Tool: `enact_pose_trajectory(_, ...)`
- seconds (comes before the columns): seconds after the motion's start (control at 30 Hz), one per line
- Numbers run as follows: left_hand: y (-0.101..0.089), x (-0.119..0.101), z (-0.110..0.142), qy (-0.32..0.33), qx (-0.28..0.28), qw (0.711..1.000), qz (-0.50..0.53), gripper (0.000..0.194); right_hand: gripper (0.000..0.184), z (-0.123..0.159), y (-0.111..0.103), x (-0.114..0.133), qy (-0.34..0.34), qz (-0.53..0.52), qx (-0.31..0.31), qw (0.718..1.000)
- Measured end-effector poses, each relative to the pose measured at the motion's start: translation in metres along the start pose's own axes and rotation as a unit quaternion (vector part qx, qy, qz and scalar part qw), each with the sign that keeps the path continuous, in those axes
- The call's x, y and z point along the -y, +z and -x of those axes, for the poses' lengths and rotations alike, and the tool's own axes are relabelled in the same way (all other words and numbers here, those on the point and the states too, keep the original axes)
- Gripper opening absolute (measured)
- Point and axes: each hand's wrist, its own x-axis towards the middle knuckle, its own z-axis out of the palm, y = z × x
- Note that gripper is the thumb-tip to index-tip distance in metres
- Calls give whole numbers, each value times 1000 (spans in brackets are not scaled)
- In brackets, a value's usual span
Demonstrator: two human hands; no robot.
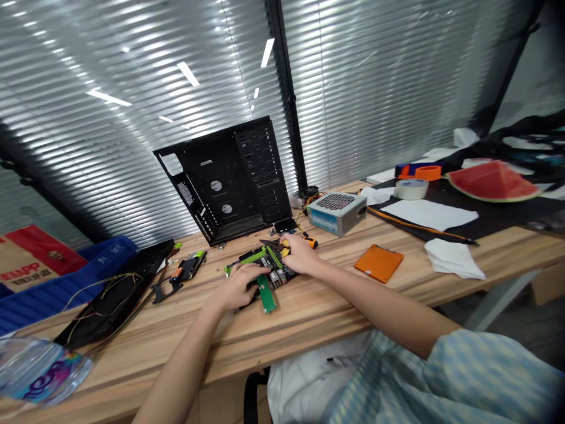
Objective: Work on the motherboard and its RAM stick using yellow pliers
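A motherboard (pixel 278 278) with bright green slots lies on the wooden table in front of me. My left hand (pixel 238 287) grips its left side, fingers curled over the board and thumb lower down. Beside that thumb a narrow green circuit-board strip (pixel 266 294) sticks out towards me; whether the thumb touches it I cannot tell. My right hand (pixel 299 254) is closed round pliers (pixel 270 243) with yellow handles, their dark jaws pointing left above the board's far part. Just behind the right hand lies an orange-and-black screwdriver handle (pixel 311 242).
Behind the board stands an open black computer case (pixel 225 182). A power supply (pixel 338 213) and an orange plate (pixel 378 263) are to the right, with a tape roll (pixel 411 189) and watermelon-slice shape (pixel 492 181) beyond. Left are a blue bin (pixel 66 288) and water bottle (pixel 42 371).
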Motion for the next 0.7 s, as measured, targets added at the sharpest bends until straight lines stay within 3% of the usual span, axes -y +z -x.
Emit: enact_pose_trajectory(0.7, -1, 4, -1, 64, -23, 998, -2, 47, 38, 0, 0, 0, -1, -9, -11, 1000)
